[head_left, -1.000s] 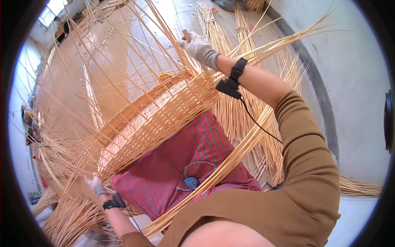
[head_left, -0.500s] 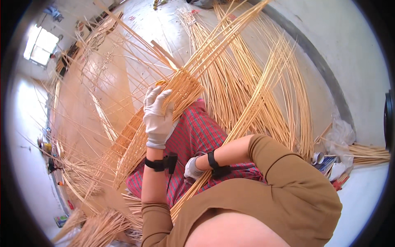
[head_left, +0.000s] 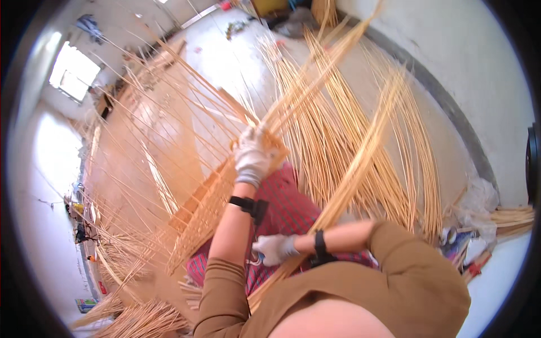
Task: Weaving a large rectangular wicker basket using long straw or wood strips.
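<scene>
Pale concrete floor (head_left: pixel 236 62) fills the upper part of the view, with a bright window (head_left: pixel 72 76) at ten o'clock and a light wall (head_left: pixel 468 73) curving down the two o'clock side. Long loose cane strips (head_left: pixel 360 146) lie fanned across the floor from centre out toward three o'clock, straw-yellow, thin and straight, some bunched into thicker sheaves.

Centre frame sits the half-woven basket (head_left: pixel 208 203), and it's a big one: a band of tight, honey-coloured weave runs diagonally from eight o'clock up to the middle, and bare uprights spray out of it toward ten and twelve o'clock like spokes. Its weave looks even and close; its stakes are unwoven and springy, bending toward the rim of the picture.

Left hand (head_left: pixel 252 158), in a white glove, is up at the top edge of the woven band, just above centre, fingers curled and gripping strands there. A black wrist strap (head_left: pixel 248 205) sits below the glove.

Right hand (head_left: pixel 274 249), also gloved white, is down at six o'clock, resting on a red checked cloth (head_left: pixel 293 208) over the lap, closed loosely around something small; what it holds I can't make out. A thick bundle of cane (head_left: pixel 338 197) crosses just beside that wrist, rising toward one o'clock.
</scene>
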`<act>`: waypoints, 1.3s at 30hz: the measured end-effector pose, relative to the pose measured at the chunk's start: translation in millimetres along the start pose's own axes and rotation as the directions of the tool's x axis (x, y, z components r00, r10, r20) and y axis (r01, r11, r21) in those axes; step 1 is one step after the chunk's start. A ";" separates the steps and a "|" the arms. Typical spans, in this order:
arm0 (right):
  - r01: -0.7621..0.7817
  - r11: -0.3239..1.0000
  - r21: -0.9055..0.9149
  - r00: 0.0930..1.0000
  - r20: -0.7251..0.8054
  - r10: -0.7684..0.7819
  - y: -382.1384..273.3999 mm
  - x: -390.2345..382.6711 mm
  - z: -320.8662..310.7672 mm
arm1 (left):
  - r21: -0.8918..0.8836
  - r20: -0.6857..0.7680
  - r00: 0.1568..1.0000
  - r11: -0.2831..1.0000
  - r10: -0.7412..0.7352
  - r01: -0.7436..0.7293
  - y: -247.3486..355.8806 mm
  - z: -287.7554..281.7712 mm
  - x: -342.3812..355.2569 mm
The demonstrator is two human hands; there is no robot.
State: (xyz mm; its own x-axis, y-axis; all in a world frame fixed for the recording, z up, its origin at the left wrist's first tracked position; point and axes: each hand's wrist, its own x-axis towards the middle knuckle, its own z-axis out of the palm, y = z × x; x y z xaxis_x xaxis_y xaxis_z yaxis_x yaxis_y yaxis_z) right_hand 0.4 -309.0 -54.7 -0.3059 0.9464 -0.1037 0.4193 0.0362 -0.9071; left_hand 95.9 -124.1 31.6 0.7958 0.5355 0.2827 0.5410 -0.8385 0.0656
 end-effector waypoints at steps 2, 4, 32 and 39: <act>-0.059 0.993 0.106 0.998 0.006 0.059 -9.2 -14.6 -12.5 | -0.055 0.100 0.986 0.988 -0.136 0.142 -1.0 -2.2 15.7; -0.209 0.956 0.208 0.977 0.075 0.197 -9.2 -24.4 -14.9 | -0.211 0.125 0.983 0.964 -0.138 0.162 -14.3 -19.8 27.2; 0.193 0.796 0.574 0.955 -0.297 -0.017 7.2 -28.8 -105.4 | -0.468 -0.656 0.578 0.863 -0.485 0.192 -12.3 -294.6 -330.9; -0.015 0.986 0.167 0.954 -0.292 0.064 -58.9 -6.5 -195.9 | -0.426 -0.793 0.478 0.904 -0.379 0.009 -10.0 -278.7 -339.0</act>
State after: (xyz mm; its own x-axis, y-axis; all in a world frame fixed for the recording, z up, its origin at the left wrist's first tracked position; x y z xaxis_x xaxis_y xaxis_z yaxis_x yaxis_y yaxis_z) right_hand 145.2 -254.4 79.3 -0.0159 0.9992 -0.0378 0.2747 -0.0320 -0.9610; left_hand -255.1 -325.4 201.8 -0.0406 0.4935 0.8688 0.3807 -0.7962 0.4701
